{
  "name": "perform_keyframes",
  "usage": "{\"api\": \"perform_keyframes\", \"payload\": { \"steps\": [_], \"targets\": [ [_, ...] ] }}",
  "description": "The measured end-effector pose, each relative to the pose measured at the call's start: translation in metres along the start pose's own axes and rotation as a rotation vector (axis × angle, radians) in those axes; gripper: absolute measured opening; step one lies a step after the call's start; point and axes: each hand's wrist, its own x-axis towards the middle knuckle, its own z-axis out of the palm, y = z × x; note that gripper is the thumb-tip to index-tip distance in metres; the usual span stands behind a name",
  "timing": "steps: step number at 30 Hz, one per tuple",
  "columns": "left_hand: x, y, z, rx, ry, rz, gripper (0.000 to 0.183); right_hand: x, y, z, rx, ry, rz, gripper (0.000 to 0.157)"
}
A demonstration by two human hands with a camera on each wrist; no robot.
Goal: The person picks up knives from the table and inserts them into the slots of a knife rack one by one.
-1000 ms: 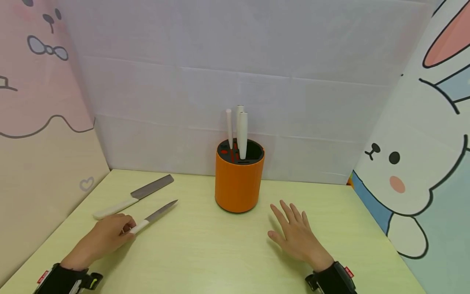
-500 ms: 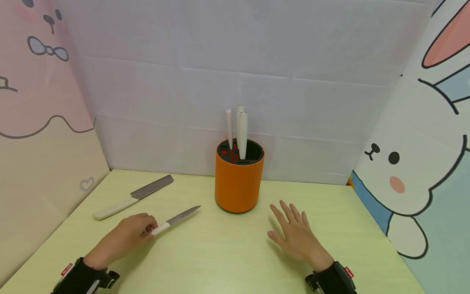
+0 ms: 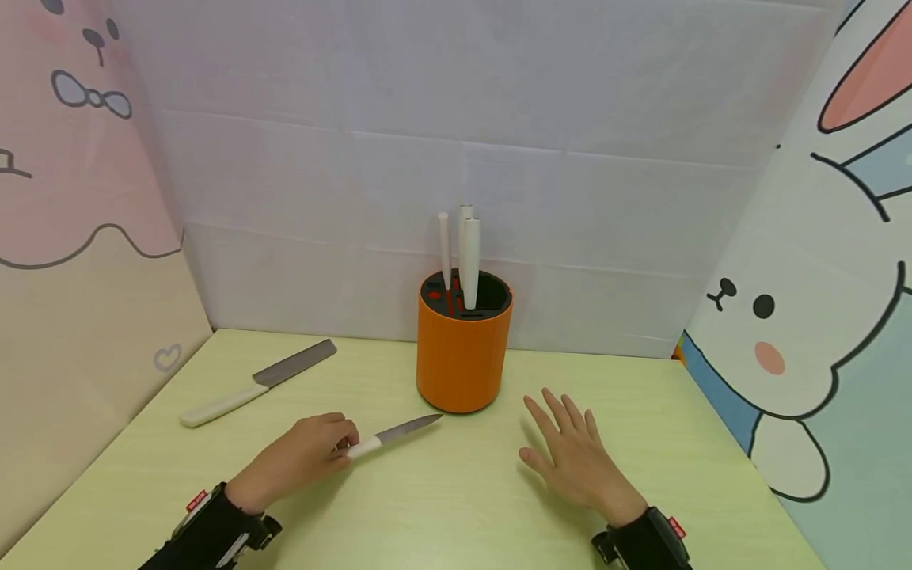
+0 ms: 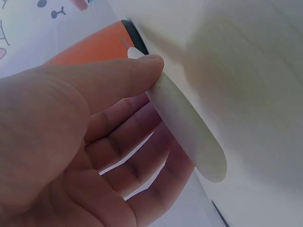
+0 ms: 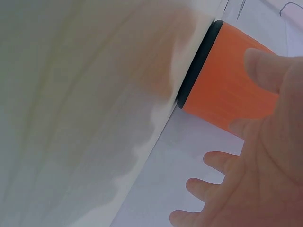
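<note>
My left hand (image 3: pixel 306 455) pinches the white handle of a small paring knife (image 3: pixel 395 435); its grey blade points right, its tip close to the foot of the orange knife holder (image 3: pixel 463 356). The left wrist view shows my thumb (image 4: pixel 118 75) and fingers around the white handle (image 4: pixel 189 132). Three white handles (image 3: pixel 463 253) stand up out of the holder's black top. My right hand (image 3: pixel 577 459) lies flat on the table with fingers spread, just right of the holder, which also shows in the right wrist view (image 5: pixel 227 85).
A broad cleaver (image 3: pixel 260 381) with a white handle lies on the pale green table (image 3: pixel 442 507) at the left rear. White paper walls and cartoon panels close in the back and both sides.
My left hand has carried the small knife to the right, from beside the cleaver to near the holder's base. The right hand has stayed put.
</note>
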Motion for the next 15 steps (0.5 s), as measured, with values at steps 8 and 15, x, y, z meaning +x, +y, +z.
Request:
{"api": "perform_keyframes", "payload": {
  "steps": [8,15],
  "targets": [
    [0.028,0.022,0.011,-0.022,-0.025,0.039,0.016,0.0,-0.001,-0.001,0.005,0.0,0.0,0.068],
    [0.051,0.034,0.025,0.0,-0.022,0.101,0.018,0.0,-0.001,-0.001,0.004,0.015,-0.004,0.067]
  ]
}}
